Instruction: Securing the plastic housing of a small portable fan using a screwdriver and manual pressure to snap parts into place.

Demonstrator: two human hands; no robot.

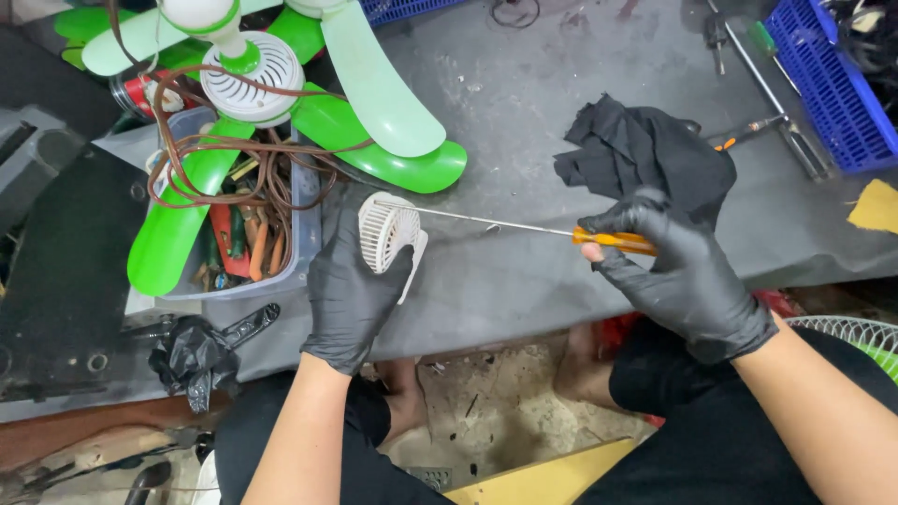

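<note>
My left hand (348, 285), in a black glove, grips a small white ribbed fan motor cover (388, 234) just above the grey workbench (524, 281). In my right hand (683, 266), also gloved in black, is a long screwdriver with an orange handle (617, 241). Its thin metal shaft (486, 223) points left and the tip reaches the top of the white cover.
A green-bladed fan (281, 93) with tangled brown cable lies on a grey tool tray (304, 215) at the left. A black cloth (645, 150) lies behind my right hand. Blue baskets (832, 84) and metal tools sit at the far right. A black bag (192, 355) lies near the front edge.
</note>
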